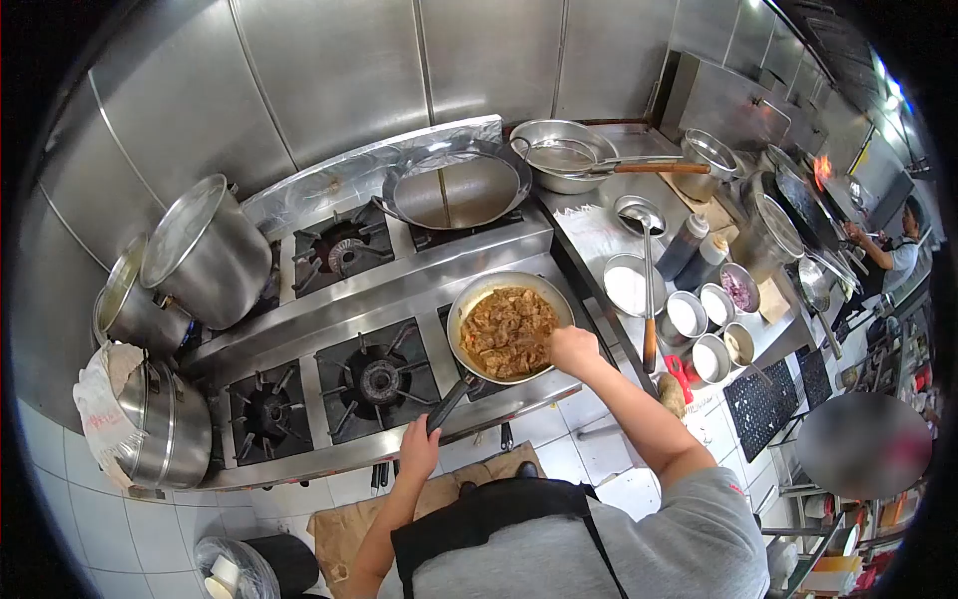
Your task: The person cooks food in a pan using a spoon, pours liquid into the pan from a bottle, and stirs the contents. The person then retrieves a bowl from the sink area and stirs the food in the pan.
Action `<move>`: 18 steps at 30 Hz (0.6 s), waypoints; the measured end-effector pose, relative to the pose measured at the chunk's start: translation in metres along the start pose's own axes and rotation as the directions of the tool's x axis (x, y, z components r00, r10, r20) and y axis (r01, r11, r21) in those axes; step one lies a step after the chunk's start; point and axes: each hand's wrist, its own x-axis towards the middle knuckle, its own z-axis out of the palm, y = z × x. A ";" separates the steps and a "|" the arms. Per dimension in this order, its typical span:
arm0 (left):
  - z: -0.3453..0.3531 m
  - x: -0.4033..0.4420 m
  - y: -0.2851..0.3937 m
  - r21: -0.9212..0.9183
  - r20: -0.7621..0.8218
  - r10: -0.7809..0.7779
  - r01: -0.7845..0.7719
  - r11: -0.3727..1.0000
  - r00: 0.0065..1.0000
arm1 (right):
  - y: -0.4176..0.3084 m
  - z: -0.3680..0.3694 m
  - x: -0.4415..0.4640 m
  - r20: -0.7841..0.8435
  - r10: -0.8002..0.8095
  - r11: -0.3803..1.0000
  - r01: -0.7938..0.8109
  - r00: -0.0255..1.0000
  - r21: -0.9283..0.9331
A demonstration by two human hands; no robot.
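Observation:
A frying pan (462,299) sits on the front right burner, full of brown, sauced pieces of food (509,332). My left hand (419,449) is closed around the end of its black handle (449,402). Over the right rim of the pan, my right hand (576,349) is closed in a fist. Whatever it grips is hidden beneath the fingers. To the right of that hand lies a ladle (649,290) with a wooden handle, across a counter with small metal bowls.
A wok (459,190) with liquid stands behind the pan. Large pots (215,255) line the left side. Bottles (689,245), a metal bowl with a strainer (564,155) and red scissors (679,377) are on the right counter. Another person (891,262) works near a flame at far right.

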 end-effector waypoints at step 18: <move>-0.004 0.009 -0.007 0.061 0.009 -0.023 0.022 0.998 1.000 | 0.033 0.029 -0.004 0.020 0.073 0.992 -0.071 0.997 -0.102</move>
